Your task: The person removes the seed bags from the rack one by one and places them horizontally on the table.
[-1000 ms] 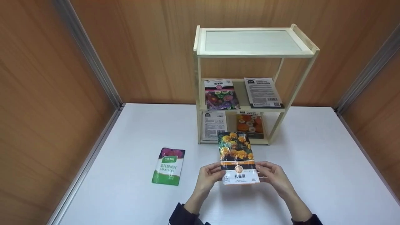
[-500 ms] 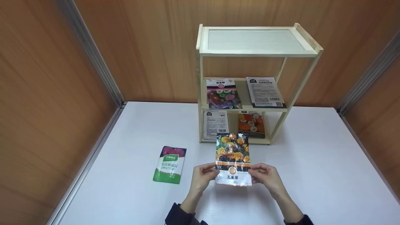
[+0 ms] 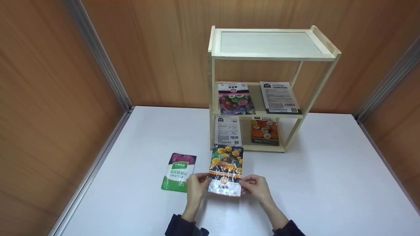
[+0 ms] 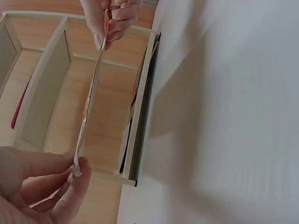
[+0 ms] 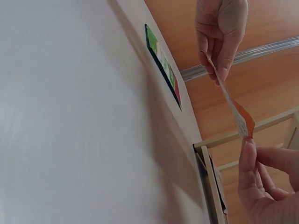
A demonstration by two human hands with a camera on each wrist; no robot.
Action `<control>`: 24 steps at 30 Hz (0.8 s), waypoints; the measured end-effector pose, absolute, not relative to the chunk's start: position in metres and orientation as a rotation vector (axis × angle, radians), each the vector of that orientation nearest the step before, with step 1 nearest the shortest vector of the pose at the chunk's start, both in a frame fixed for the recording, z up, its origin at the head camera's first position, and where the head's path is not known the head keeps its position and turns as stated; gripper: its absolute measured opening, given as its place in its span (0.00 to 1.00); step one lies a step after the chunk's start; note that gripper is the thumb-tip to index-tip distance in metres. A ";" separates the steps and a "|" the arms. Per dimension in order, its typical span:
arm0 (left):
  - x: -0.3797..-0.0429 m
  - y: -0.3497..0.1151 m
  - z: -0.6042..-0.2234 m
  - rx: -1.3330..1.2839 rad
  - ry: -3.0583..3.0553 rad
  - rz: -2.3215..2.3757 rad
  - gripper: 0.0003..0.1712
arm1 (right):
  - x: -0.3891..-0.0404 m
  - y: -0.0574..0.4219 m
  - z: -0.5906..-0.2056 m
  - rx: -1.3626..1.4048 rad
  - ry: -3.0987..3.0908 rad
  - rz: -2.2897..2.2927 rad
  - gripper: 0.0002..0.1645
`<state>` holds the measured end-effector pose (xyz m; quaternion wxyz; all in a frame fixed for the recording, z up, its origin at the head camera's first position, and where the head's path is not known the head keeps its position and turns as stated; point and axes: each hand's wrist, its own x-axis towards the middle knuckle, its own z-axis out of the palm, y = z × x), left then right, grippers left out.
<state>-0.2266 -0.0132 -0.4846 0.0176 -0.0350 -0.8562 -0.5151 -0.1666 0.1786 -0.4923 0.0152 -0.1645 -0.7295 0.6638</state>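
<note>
A seed packet with orange marigolds [image 3: 225, 168] is held above the table between both hands, its printed front facing up. My left hand [image 3: 197, 187] pinches its lower left edge between thumb and fingers. At the opposite edge, my right hand [image 3: 257, 188] pinches it the same way. Both wrist views show the packet edge-on, as a thin slightly bent sheet [image 4: 89, 100] well off the tabletop. A green and white seed packet [image 3: 177, 173] with purple flowers lies flat on the table, its lower right corner partly behind my left hand.
A pale wooden shelf rack [image 3: 275, 59] stands behind the hands. On its middle shelf lie a purple-flower packet [image 3: 237, 101] and a back-up packet [image 3: 279, 98]. Below are another text-side packet [image 3: 227, 131] and an orange-flower packet [image 3: 265, 131]. Wood-grain panels enclose the white table [image 3: 328, 190].
Both hands have carried the marigold packet to the left, closer to the green and white packet, while still pinching its sides. The view has shifted slightly.
</note>
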 end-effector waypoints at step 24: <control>-0.241 -0.030 -0.514 -0.178 -2.808 -0.999 0.07 | -0.197 0.136 -0.533 -0.555 -2.489 1.859 0.04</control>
